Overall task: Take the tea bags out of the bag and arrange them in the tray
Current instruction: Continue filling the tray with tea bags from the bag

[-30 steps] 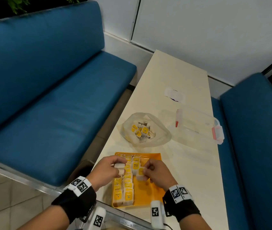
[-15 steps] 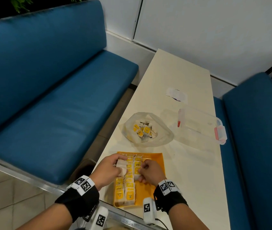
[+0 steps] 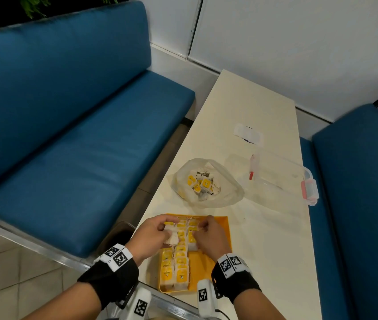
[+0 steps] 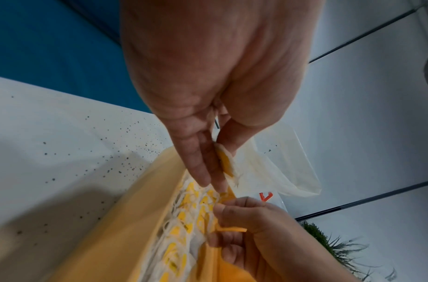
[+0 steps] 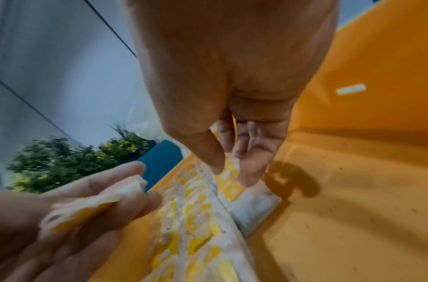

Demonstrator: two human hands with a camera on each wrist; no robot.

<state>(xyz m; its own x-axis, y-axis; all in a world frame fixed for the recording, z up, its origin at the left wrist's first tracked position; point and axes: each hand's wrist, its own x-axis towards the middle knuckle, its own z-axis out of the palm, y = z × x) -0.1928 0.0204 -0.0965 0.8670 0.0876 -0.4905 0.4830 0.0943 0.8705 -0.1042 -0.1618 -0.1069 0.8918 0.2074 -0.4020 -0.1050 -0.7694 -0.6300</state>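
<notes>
A cream table (image 3: 252, 116) is flanked by blue benches (image 3: 72, 135) under white wall panels. On it an orange tray (image 3: 226, 229) carries two rows of white tea bags (image 3: 180, 262) with yellow tags; their print cannot be read. More are seen inside the clear bag (image 3: 208, 183) beyond. A tea bag is pinched in the left hand (image 3: 152, 236); another is pressed into the tray under the right hand (image 3: 209, 236).

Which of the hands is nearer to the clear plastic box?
Right. The right hand is over the tray's middle, on the clear plastic box side; the left hand is at its far edge.
</notes>
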